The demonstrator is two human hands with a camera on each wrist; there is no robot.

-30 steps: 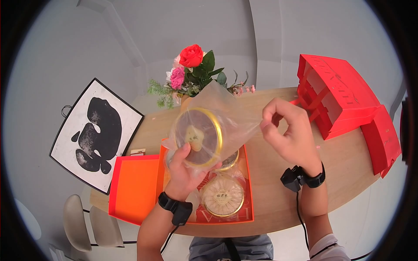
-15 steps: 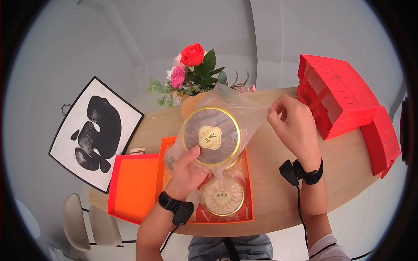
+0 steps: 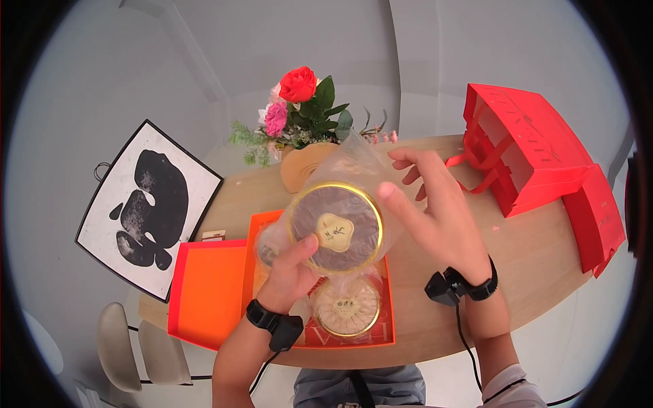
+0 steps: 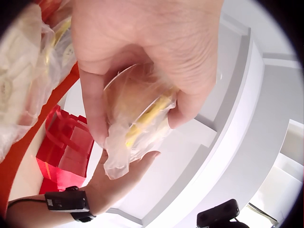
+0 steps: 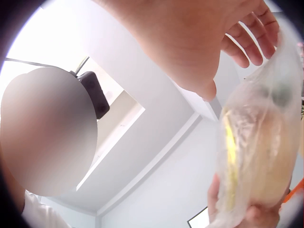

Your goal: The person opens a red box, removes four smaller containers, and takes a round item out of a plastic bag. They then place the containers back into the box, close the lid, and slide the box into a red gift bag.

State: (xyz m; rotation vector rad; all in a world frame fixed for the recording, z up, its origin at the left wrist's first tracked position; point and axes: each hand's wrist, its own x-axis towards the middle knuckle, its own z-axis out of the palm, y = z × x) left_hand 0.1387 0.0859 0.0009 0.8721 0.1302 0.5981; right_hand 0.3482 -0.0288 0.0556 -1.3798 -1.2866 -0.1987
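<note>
My left hand [image 3: 289,275] grips a round gold-rimmed case [image 3: 350,204] by its lower left edge, the thumb over its face beside a cream label. A clear plastic bag [image 3: 354,153] surrounds the case, its loose end sticking up at the top. To the right of the bag, my right hand [image 3: 439,211] has thumb and fingers spread apart, with nothing between them. Below, another gold-rimmed case [image 3: 345,309] with a pleated wrapping lies in an orange-red box [image 3: 390,299]. In the left wrist view, fingers and thumb span the bagged case [image 4: 142,90].
An orange tray-like box part [image 3: 211,289] lies left of the box. A framed black-and-white picture [image 3: 163,197] leans at the left, and a flower vase [image 3: 299,166] stands behind. On the right are a red paper bag [image 3: 551,136] and a smaller red piece [image 3: 598,217].
The right hand has let go of the bag's corner, which it pinched and pulled rightward earlier, and its fingers have spread. The case has turned face up and moved slightly right and down.
</note>
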